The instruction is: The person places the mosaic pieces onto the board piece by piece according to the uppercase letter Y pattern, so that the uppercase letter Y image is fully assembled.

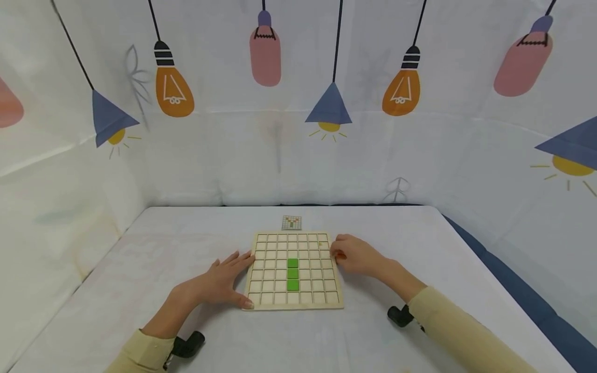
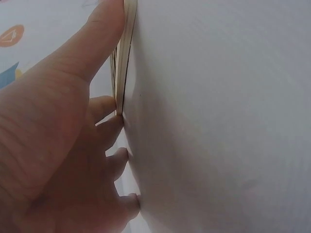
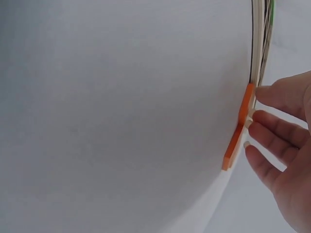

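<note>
You have the pale wooden board (image 1: pixel 317 298) with its grid of square cells at the lower centre of the head frame, lying flat on the white-covered bench (image 1: pixel 196 235). Three bright green square tiles (image 1: pixel 292 273) sit in one column near its middle, and that column's long axis runs up and down the frame, away from you.

Your left hand (image 1: pixel 216 282) is spread along the board's left side: the thumb touches near the lower-left corner, the fingers reach the edge higher up, and nothing is gripped there. Your right hand (image 1: pixel 356 255) is at the upper part of the right edge with its fingers bent inward; whether they pinch anything, I cannot tell from these views.

The relation to watch, I judge, is between that right hand and the flat orange pieces (image 3: pixel 246 102), apparently two, at the right of the right wrist frame. They lie nearly end to end, slanting from beside the board's edge toward the bottom of that frame, with your thumb near the upper end and the other fingertips along their side, touching or just beside. Your right hand is plainly the nearer one; the left is across the board. The orange pieces do not show in the head frame, presumably hidden by your right hand.

A small card (image 1: pixel 291 223) with a printed grid lies just beyond the board's top edge
</note>
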The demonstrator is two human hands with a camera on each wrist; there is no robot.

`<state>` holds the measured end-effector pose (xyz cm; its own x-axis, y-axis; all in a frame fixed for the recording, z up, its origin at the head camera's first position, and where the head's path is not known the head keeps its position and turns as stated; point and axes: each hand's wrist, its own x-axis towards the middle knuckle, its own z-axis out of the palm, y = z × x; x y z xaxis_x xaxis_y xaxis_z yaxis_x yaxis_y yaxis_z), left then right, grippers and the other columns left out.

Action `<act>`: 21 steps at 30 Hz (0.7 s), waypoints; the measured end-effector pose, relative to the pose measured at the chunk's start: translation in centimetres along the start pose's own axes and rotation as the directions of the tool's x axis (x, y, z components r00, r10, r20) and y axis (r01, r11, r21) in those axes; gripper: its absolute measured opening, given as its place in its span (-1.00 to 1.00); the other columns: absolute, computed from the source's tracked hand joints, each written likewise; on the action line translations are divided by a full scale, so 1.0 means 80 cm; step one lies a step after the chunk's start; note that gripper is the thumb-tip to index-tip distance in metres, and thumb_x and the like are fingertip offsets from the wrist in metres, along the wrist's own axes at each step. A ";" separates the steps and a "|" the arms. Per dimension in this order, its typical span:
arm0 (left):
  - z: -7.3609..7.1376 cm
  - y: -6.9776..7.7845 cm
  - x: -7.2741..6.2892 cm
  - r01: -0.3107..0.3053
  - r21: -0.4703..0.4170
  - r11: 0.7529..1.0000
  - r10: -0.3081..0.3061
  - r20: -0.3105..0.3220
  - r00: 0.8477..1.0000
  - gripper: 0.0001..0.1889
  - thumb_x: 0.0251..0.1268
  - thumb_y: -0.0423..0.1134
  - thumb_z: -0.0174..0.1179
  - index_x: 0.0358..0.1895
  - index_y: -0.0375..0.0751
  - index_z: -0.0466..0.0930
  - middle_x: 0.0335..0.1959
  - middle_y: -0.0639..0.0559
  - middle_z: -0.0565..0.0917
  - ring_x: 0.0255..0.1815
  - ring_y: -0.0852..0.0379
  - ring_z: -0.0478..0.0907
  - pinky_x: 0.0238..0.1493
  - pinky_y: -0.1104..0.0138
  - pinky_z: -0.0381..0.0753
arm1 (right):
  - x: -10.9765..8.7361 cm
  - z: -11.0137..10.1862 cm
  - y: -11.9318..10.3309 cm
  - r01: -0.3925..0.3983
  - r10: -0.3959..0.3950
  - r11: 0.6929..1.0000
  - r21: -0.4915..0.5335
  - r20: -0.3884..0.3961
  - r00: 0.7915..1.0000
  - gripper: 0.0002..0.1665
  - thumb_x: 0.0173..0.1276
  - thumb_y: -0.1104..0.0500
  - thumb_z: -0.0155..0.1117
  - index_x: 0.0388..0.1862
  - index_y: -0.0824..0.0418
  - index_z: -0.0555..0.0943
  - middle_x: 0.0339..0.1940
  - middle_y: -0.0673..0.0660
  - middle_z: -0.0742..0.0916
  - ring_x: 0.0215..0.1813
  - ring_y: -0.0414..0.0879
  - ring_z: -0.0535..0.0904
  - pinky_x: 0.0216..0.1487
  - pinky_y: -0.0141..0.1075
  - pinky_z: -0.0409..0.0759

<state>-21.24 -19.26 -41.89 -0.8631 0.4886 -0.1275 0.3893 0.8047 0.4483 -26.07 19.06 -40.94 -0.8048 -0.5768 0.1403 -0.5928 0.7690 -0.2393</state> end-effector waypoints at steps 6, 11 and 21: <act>-0.001 0.000 0.001 0.007 -0.002 1.000 -0.006 0.014 1.000 0.23 -0.17 0.37 0.46 0.59 -0.07 0.07 0.64 -0.06 0.07 0.66 -0.25 -0.14 0.47 -0.41 -0.17 | -0.008 -0.001 0.001 -0.009 0.009 0.998 -0.055 -0.003 1.000 -0.82 0.25 0.32 0.35 -0.26 0.03 0.69 -0.34 -0.10 0.58 -0.29 -0.22 0.37 -0.22 -0.38 0.46; -0.002 0.001 0.001 0.003 -0.004 1.000 -0.003 0.013 1.000 0.23 -0.17 0.37 0.46 0.59 -0.09 0.08 0.64 -0.07 0.07 0.66 -0.25 -0.14 0.46 -0.41 -0.17 | -0.012 -0.002 0.000 0.008 -0.009 0.998 -0.063 -0.002 1.000 -0.76 0.25 0.37 0.30 -0.25 0.03 0.69 -0.33 -0.08 0.60 -0.27 -0.22 0.38 -0.20 -0.36 0.48; -0.001 0.001 0.000 0.003 -0.012 1.000 -0.003 0.011 1.000 0.23 -0.16 0.35 0.47 0.59 -0.11 0.07 0.64 -0.08 0.06 0.65 -0.27 -0.13 0.45 -0.42 -0.18 | -0.014 0.002 0.002 -0.005 0.006 0.999 -0.051 0.020 1.000 -0.67 0.18 0.44 0.28 -0.21 0.04 0.69 -0.29 -0.08 0.62 -0.24 -0.21 0.40 -0.16 -0.32 0.52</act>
<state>-21.23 -19.19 -41.76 -0.8608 0.4897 -0.1383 0.3826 0.8021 0.4586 -25.29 19.80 -41.27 -0.8079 -0.5771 0.1198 -0.5892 0.7852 -0.1908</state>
